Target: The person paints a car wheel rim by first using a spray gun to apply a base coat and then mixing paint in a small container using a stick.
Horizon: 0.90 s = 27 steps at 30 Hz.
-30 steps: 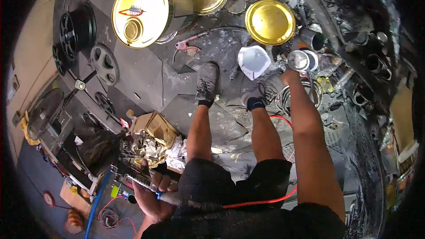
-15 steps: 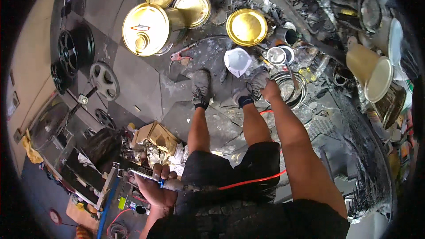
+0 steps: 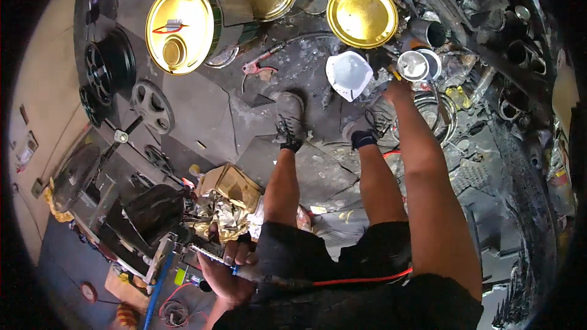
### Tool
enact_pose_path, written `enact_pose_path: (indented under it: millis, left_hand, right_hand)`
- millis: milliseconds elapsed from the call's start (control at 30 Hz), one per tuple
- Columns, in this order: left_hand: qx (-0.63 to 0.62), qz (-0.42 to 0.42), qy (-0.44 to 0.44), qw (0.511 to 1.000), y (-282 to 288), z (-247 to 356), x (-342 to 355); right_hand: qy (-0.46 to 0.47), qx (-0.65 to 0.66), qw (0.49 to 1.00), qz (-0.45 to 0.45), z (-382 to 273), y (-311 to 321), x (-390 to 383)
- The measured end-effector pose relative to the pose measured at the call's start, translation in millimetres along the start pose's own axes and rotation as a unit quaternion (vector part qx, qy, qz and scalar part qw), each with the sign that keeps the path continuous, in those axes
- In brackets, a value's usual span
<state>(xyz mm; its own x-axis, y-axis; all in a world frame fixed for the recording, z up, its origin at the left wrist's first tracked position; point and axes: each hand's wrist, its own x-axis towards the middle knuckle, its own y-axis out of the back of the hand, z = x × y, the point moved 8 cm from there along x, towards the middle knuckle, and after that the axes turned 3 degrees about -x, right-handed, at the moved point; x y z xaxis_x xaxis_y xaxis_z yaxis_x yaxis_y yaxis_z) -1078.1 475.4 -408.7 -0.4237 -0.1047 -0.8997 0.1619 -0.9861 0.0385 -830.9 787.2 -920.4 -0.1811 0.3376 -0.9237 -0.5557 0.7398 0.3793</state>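
By the black shorts, left hand is curled round a metal tool; right hand's near a small round cup, can't tell its grip tbh.

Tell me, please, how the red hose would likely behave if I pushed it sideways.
The red hose would probably flex rather than act stiff, as it is slim and curves across the dark shorts. It might also tug the metal tool in the left hand, since it leads toward that tool's end.
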Motion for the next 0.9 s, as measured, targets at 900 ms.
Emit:
enact_pose_path:
  millis: [900]
  left_hand:
    - [0.504,-0.438,-0.207,0.715,-207,50,-141]
  right_hand:
    - [0.095,0.691,0.444,0.562,80,254,-748]
